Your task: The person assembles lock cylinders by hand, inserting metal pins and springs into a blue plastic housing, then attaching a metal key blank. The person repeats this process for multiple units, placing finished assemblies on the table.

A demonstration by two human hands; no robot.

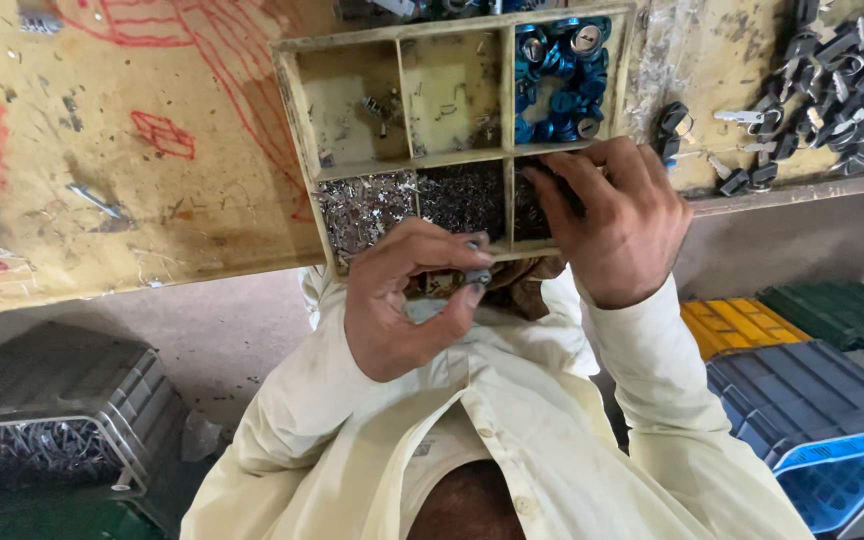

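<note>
scratched yellow wood with red scribbles makes up the work table [152, 150]. on it sits a wooden tray [292, 80] split into little boxes. one top box is full of blue lock parts [557, 70]. two bottom boxes hold tiny shiny metal bits [367, 205] and darker small bits [462, 195]. the left hand [402, 300] is just in front of the tray's near edge, with thumb and fingers pinched shut on a small grey metal piece [477, 272]. the right hand [617, 220] reaches into the bottom right box, fingers curled down among the bits there; i cannot tell if it grips any. off to the right lies a pile of black-topped keys [832, 80]. grey, yellow, green and blue crates [812, 390] sit below.
</note>
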